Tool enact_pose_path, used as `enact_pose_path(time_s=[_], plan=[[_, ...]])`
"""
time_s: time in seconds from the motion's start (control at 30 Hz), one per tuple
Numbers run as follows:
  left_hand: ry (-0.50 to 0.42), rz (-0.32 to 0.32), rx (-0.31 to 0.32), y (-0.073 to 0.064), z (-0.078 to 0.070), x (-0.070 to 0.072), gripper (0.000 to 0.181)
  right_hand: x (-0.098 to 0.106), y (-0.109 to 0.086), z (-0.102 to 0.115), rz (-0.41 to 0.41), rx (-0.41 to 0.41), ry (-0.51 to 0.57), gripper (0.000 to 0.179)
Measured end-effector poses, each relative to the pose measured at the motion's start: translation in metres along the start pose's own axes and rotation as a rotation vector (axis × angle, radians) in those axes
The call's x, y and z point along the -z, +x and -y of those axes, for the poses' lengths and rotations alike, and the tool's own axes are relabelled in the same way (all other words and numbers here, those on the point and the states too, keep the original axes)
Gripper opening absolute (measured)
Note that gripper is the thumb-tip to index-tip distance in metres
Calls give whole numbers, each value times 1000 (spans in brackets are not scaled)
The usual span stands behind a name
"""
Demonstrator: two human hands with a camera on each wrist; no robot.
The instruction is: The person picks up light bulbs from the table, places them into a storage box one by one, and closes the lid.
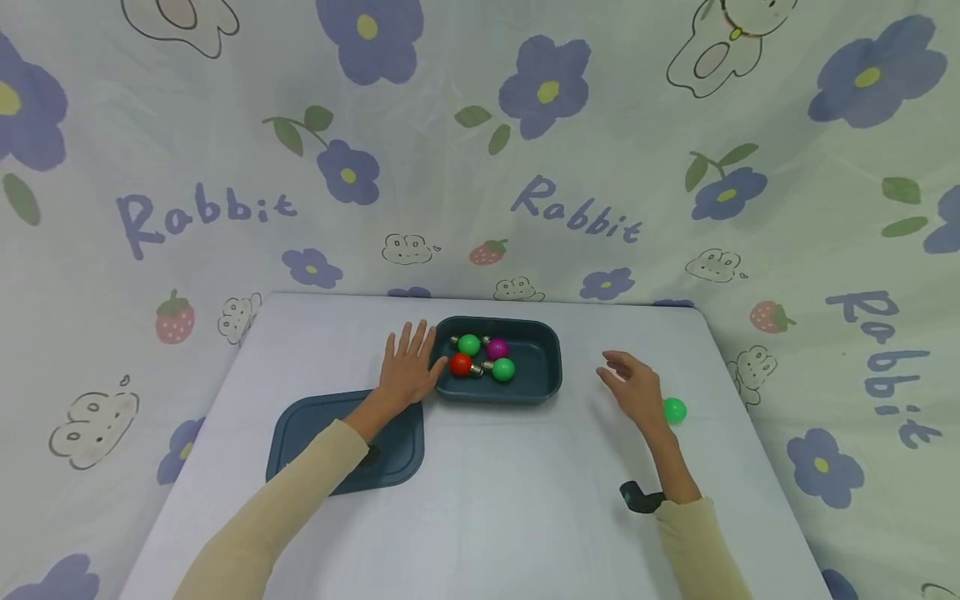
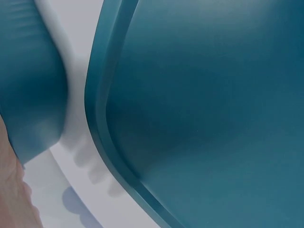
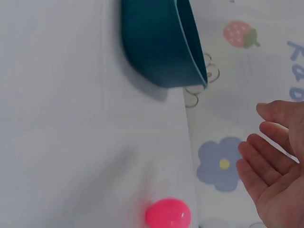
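Note:
My left hand (image 1: pixel 407 367) is spread, with straight fingers, at the left end of a dark teal box (image 1: pixel 543 387); its thumb is right at the rim. Inside the box lie small round bulbs with screw bases: a red bulb (image 1: pixel 461 364), a magenta bulb (image 1: pixel 497 348) and two green ones. To the right of the box, my right hand (image 1: pixel 636 392) hovers over the table with loosely bent fingers and nothing in them. Beside its wrist lies another green bulb (image 1: pixel 675 410). A pink round thing (image 3: pixel 168 213) shows low in the right wrist view.
A flat teal lid (image 1: pixel 405 462) lies on the white table (image 1: pixel 510 500) under my left forearm. It fills most of the left wrist view. Behind and beside the table hangs a cloth (image 1: pixel 435 167) printed with flowers and rabbits.

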State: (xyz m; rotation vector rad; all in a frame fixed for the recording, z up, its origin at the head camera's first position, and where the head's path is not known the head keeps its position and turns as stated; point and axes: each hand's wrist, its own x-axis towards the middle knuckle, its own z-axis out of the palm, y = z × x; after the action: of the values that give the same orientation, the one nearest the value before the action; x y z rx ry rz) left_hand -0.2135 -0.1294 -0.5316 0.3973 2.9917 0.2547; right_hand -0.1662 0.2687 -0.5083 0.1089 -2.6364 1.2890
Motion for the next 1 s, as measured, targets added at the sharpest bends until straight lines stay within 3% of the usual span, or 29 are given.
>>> enact_pose_path(time_s=[0.53, 1.0], plan=[[1, -7, -6, 2, 1, -4, 70, 50, -34, -46, -45, -138, -87, 37], [2, -4, -6, 1, 1, -3, 71, 72, -48, -86, 23, -292, -179, 45]])
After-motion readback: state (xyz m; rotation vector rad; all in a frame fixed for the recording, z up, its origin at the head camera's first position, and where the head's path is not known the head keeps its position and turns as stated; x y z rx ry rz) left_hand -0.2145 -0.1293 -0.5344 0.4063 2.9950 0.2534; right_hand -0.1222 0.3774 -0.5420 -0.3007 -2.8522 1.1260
